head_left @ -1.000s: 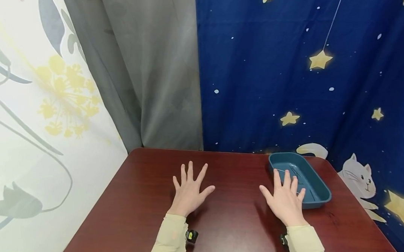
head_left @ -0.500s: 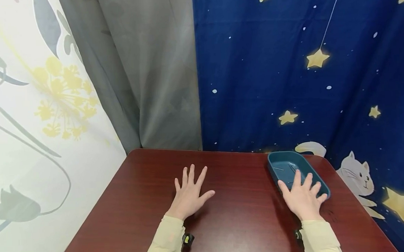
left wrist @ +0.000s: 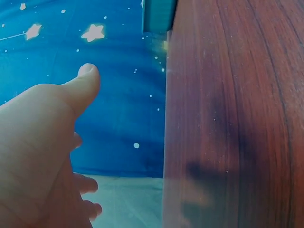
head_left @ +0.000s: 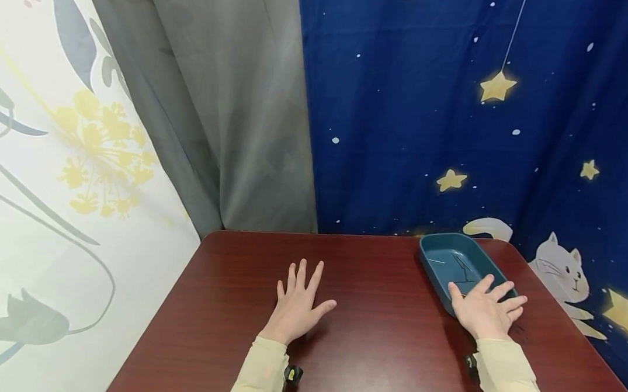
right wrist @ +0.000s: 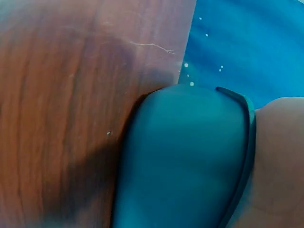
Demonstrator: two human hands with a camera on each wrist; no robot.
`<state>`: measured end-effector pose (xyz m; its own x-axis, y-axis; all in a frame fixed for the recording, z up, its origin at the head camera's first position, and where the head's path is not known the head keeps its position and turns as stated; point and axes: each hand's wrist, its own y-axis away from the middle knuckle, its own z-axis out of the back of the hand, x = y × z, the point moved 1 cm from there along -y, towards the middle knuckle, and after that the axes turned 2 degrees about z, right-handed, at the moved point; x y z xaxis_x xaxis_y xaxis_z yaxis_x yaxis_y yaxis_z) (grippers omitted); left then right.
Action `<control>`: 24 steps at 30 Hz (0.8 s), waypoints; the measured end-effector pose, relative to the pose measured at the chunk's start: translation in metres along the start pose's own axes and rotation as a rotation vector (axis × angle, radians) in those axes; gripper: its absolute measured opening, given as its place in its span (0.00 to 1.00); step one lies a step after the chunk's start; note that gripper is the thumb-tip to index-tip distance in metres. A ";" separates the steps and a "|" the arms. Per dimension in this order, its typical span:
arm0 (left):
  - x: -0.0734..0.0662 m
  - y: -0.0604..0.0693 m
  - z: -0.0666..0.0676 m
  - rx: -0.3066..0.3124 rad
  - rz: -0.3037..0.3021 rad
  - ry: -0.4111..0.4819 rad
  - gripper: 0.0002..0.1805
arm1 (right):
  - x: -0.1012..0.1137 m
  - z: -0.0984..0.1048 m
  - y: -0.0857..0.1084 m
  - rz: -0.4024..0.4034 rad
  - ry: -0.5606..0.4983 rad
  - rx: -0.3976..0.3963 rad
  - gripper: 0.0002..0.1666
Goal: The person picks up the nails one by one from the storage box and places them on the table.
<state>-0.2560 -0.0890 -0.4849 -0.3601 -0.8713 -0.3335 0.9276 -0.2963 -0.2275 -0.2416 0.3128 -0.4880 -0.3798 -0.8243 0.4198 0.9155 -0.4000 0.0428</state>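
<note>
A dark teal oblong tray [head_left: 434,277] stands at the far right of the table, with several thin, needle-like pieces [head_left: 462,265] lying in it. My right hand [head_left: 484,312] is over the tray's near end, fingers spread and holding nothing; whether it touches the rim cannot be told. In the right wrist view, the tray's outer wall [right wrist: 185,156] fills the middle and part of the hand [right wrist: 280,161] shows at the right edge. My left hand [head_left: 293,311] is spread above the table's middle, holding nothing. Its thumb points outward in the left wrist view.
The reddish-brown wooden table [head_left: 372,322] ends at a straight back edge with rounded corners. Behind it hang a grey curtain [head_left: 261,134] and a blue star-patterned curtain [head_left: 395,128]. A white flowered cloth [head_left: 42,231] hangs along the left side.
My right hand has moved rightward and turned its spread fingers to the right, uncovering more of the tray's inside. My left hand has hardly moved.
</note>
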 end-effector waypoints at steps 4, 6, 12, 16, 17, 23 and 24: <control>0.001 -0.001 -0.001 0.005 -0.010 -0.008 0.48 | -0.003 -0.002 0.000 0.046 0.006 -0.017 0.67; 0.001 -0.001 -0.001 0.008 -0.017 -0.011 0.48 | -0.005 -0.002 -0.001 0.067 0.008 -0.023 0.66; 0.002 -0.003 -0.002 0.028 -0.034 -0.042 0.48 | -0.010 -0.003 -0.002 0.126 0.012 -0.026 0.66; 0.001 -0.005 -0.002 0.032 -0.048 -0.059 0.48 | -0.013 -0.004 -0.004 0.169 0.024 -0.022 0.67; 0.000 -0.006 -0.001 0.033 -0.051 -0.062 0.48 | -0.014 -0.004 -0.005 0.177 0.029 -0.020 0.67; -0.003 -0.010 0.002 0.044 -0.071 -0.077 0.49 | -0.015 -0.006 -0.004 0.235 0.045 -0.001 0.68; -0.003 -0.010 0.002 0.048 -0.074 -0.080 0.49 | -0.015 -0.006 -0.003 0.250 0.045 -0.001 0.68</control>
<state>-0.2644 -0.0842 -0.4800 -0.4201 -0.8743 -0.2431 0.9033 -0.3773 -0.2040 -0.2394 0.3238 -0.5000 -0.1471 -0.9148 0.3763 0.9816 -0.1818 -0.0584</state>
